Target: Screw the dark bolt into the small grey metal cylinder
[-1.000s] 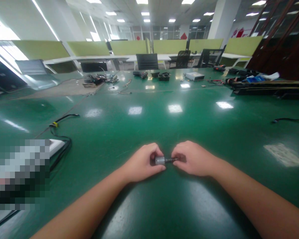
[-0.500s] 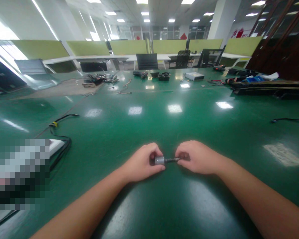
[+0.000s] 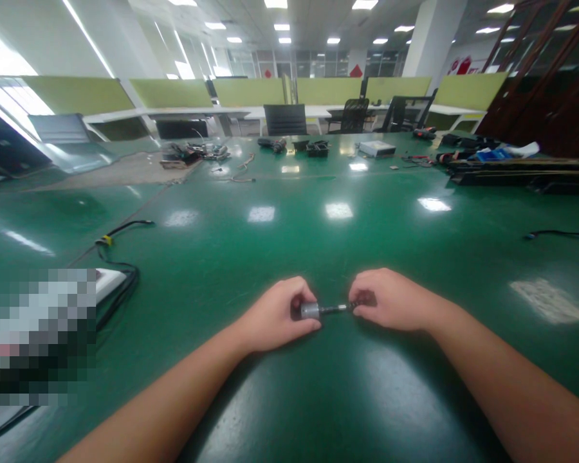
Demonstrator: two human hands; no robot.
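A small grey metal cylinder (image 3: pixel 311 311) is held between the thumb and fingers of my left hand (image 3: pixel 282 315), low over the green table (image 3: pixel 289 251). From its right end a thin, dark and silvery shaft (image 3: pixel 335 308) points to the right. At the shaft's far end, my right hand (image 3: pixel 390 301) is closed in a pinch on a small dark piece (image 3: pixel 354 306), mostly hidden by the fingers. Whether that piece touches the shaft is too small to tell.
Black cables (image 3: pixel 130 276) lie at the left beside a pixelated object (image 3: pixel 38 328). Another black cable (image 3: pixel 560 233) is at the right. Farther back are a white box (image 3: pixel 377 148), black parts (image 3: pixel 317 148) and long dark bars (image 3: pixel 521 172).
My right hand has moved a little to the right, away from my left hand, and more of the shaft shows. My left hand and the cylinder have stayed in place.
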